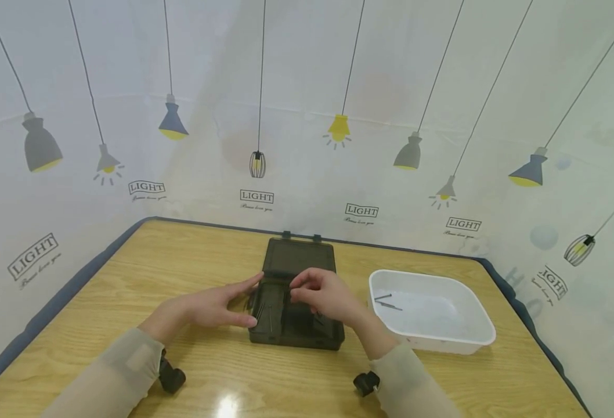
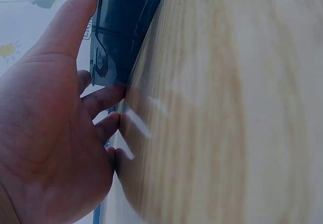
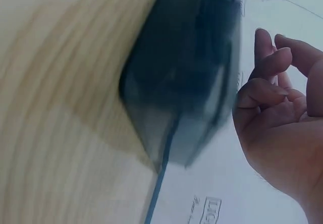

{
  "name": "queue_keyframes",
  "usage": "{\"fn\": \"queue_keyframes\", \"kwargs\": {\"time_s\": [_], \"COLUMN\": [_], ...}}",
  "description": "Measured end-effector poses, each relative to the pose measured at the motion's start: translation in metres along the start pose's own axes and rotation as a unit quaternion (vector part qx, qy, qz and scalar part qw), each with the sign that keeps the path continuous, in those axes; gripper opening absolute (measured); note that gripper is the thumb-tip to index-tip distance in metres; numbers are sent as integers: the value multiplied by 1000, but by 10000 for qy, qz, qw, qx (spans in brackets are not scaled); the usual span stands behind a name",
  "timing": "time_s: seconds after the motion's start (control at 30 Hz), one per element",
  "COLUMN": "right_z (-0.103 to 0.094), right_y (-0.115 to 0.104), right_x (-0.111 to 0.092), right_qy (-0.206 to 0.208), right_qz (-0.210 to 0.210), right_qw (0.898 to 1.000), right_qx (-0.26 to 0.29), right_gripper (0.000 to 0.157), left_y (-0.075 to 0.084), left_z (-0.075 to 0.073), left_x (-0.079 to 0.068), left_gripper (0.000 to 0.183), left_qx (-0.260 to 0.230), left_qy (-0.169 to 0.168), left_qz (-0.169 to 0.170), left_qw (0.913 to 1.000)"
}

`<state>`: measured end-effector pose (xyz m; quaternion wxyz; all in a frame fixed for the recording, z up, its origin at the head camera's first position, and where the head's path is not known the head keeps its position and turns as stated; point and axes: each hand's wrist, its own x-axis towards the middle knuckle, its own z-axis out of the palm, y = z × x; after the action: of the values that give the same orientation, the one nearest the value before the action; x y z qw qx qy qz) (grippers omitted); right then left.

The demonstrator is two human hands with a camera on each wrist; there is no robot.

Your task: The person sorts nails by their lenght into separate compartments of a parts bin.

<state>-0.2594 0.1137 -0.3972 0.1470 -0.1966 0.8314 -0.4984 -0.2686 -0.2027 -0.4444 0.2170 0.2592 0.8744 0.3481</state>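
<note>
A dark, see-through plastic case (image 1: 304,339) lies on the wooden table, its lid (image 1: 299,255) folded back. Thin metal nails (image 1: 270,316) lie in its left compartment, and small dark pieces show in the right one. My left hand (image 1: 210,305) is spread at the case's left side, thumb over the near left edge; in the left wrist view, its other fingertips (image 2: 118,90) reach the tabletop. Above the case's middle hovers my right hand (image 1: 328,293), thumb and forefinger tips close together, other fingers loosely bent. Nothing shows between those tips in the right wrist view.
To the right of the case stands a white plastic tray (image 1: 481,334) with a couple of nails (image 1: 387,303) at its left end. Behind the wooden table (image 1: 197,249) hangs a pale cloth (image 1: 307,75) printed with lamps. Each wrist wears a small black device.
</note>
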Motion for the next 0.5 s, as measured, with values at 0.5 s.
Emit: {"fn": "queue_keyframes", "kwargs": {"time_s": [0.5], "right_z": [-86], "right_y": [22], "right_x": [-47], "right_qy": [587], "right_qz": [223], "right_qw": [9980], "right_qx": [-77], "right_gripper": [27], "left_y": [2], "left_z": [1], "left_x": [-1], "left_gripper": [109], "left_qx": [88], "left_qy": [-10], "left_qz": [32], "left_qw": [10000]}}
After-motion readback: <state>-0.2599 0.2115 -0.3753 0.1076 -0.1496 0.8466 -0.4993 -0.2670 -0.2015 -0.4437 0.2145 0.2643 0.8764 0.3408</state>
